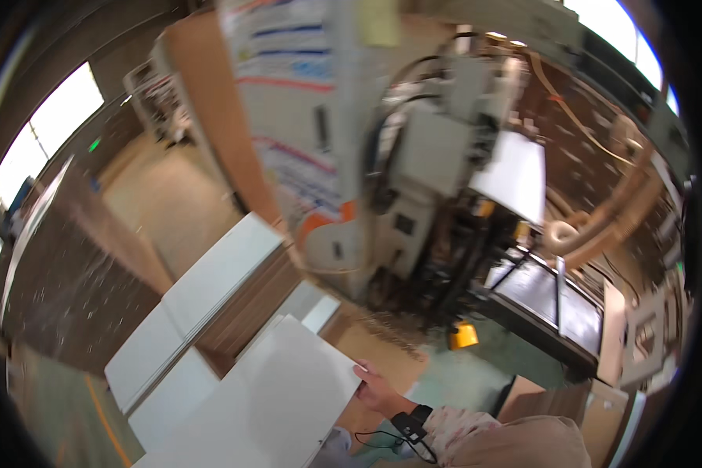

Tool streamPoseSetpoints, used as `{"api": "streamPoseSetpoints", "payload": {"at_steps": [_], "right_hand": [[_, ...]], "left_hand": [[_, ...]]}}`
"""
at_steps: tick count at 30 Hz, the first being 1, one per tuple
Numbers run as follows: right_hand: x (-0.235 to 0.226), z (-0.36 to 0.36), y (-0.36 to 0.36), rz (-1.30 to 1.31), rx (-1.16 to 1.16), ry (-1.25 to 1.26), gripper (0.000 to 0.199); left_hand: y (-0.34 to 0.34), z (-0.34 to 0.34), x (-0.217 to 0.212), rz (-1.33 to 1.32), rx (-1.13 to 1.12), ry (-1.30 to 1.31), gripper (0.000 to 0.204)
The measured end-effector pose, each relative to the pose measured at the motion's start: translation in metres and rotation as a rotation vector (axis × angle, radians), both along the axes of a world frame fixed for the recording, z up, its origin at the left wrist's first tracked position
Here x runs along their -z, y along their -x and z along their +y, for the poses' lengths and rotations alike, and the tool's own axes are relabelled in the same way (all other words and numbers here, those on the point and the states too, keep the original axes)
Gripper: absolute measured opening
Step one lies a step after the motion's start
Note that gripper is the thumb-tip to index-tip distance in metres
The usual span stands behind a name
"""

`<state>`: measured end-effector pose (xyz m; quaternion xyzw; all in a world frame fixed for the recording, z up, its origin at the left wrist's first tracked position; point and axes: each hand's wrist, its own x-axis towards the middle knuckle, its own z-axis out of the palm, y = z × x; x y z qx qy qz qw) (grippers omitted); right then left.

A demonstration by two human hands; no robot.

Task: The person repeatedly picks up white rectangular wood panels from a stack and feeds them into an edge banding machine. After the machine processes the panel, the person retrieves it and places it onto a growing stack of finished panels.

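A flat white rectangular panel is held in front of me, its lower left running out of the picture. My right hand grips the panel's right edge near a corner, fingers closed round it. A black strap with a thin cable circles that wrist. Just beyond and to the left of the panel lie stacks of boards, some with white faces and some with brown edges. No part of my left hand shows.
Ahead stands a large machine with a sign-covered grey cabinet, blurred. A yellow pedal-like piece sits low by it. A roller or table bed and hoses lie right. More stacked boards stand beside my right arm.
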<state>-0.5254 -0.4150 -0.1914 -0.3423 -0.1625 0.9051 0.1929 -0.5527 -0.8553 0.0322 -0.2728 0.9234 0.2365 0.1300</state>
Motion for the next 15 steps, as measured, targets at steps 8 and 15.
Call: {"api": "streamPoseSetpoints", "payload": {"at_steps": [8,15], "right_hand": [[-0.130,0.097,-0.267,0.463,0.388,-0.039,0.081],[-0.169,0.128,-0.375,0.636,0.680,-0.173,0.077]], "left_hand": [[-0.058,0.155,-0.036,0.526,0.975,-0.458,0.055],[-0.118,0.317,-0.005,0.182,1.524,-0.628,0.064]]}}
